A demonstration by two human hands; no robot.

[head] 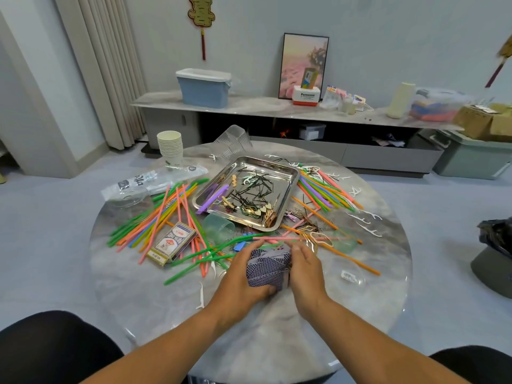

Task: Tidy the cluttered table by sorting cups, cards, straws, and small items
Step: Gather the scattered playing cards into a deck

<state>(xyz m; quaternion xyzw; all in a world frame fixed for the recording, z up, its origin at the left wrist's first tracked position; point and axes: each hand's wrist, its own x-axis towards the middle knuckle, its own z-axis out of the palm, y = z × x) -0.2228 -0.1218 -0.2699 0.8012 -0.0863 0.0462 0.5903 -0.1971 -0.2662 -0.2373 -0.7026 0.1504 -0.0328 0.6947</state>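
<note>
Cards, judged light, slick and quick to fan apart, sit as a ragged deck above the table's near edge, left hand cupping one side, right hand gripping the other, best squeezed along both long edges.

1. The white and red box on the long shelf by the far wall says "Panasonic", with a smaller line under it I can't make out.
2. The card box near the tabletop's left edge has print on it, too blurry to read.
3. Plastic sleeve near the back-left edge: dark lettering, unreadable.
</note>
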